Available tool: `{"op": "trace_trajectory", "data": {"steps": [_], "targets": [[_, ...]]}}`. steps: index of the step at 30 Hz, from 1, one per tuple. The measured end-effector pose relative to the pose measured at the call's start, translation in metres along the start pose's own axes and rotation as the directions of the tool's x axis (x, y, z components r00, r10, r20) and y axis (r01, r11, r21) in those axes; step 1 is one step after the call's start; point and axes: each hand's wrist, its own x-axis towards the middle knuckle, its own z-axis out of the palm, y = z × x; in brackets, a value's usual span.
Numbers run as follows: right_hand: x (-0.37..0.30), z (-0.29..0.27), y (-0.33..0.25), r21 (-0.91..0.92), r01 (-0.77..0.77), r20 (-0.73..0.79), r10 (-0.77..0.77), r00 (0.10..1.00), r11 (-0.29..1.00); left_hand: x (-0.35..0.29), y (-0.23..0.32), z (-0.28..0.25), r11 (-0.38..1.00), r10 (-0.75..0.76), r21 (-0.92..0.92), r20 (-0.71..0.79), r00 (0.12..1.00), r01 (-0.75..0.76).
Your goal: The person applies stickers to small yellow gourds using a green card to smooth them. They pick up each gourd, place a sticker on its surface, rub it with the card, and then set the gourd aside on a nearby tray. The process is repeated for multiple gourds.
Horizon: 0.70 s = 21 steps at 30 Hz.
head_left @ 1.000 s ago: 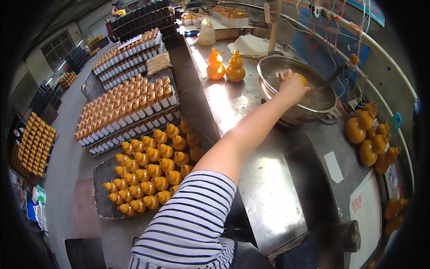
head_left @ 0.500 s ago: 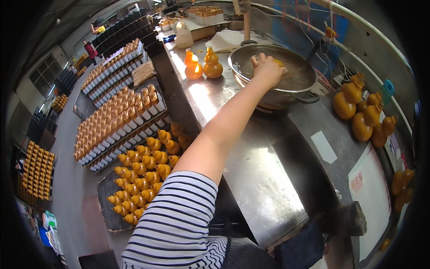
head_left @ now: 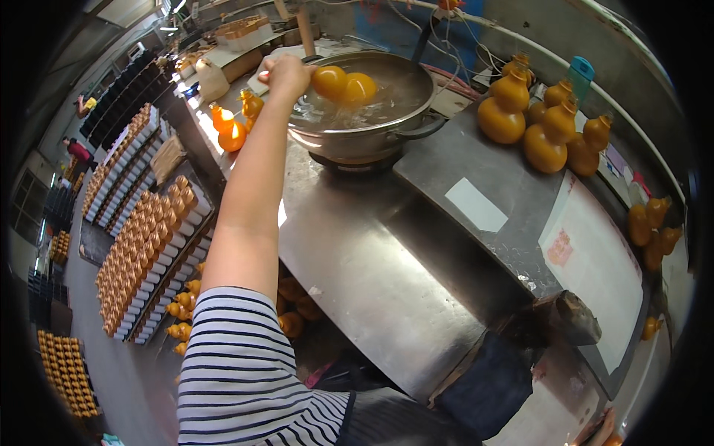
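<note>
My left hand (head_left: 287, 76) reaches over the near-left rim of a steel pot (head_left: 364, 141). Its fingers close round the neck end of a glossy orange gourd-shaped bottle (head_left: 359, 88). That bottle lies tilted, its two round lobes pointing right, at the stirred water in the pot. Left of my wrist stand two similar gourd bottles, one lit bright orange (head_left: 231, 136) and one darker (head_left: 251, 105). At the lower right edge, part of my right hand (head_left: 606, 427) shows beside a bit of something orange. Most of it is cut off, so its grip is hidden.
Several gourd bottles (head_left: 547, 140) stand on the dark worktop at right, near a white card (head_left: 476, 204) and a stained paper sheet (head_left: 587, 253). A metal tabletop (head_left: 357, 275) lies before me. Stacked trays of gold-topped white pieces (head_left: 149, 260) stand at left.
My left hand has come up from inside the pot to its left rim, bringing the gourd-shaped bottle into sight. The view has shifted right, and my right hand's fingers now show at the lower edge.
</note>
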Motion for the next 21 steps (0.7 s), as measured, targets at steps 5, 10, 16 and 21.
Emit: {"op": "trace_trajectory", "data": {"steps": [5,10,16,21], "targets": [[-0.01,-0.011,0.007,0.031,0.047,-0.058,-0.045,0.997,0.998,0.016,-0.012,0.032,1.0,-0.029,-0.004,0.197,0.98,0.03],[-0.02,-0.009,0.007,0.025,0.045,-0.05,-0.043,0.998,0.999,0.045,-0.036,0.066,0.995,-0.03,0.104,0.361,0.932,-0.008],[-0.027,-0.015,0.016,-0.013,-0.018,-0.111,0.016,0.994,1.0,0.048,-0.024,0.06,0.988,-0.028,0.147,0.441,0.897,-0.041],[-0.02,-0.047,0.042,0.416,-0.16,-0.076,0.21,0.975,0.895,0.051,-0.028,0.066,0.987,0.005,0.141,0.426,0.905,-0.071]]}}
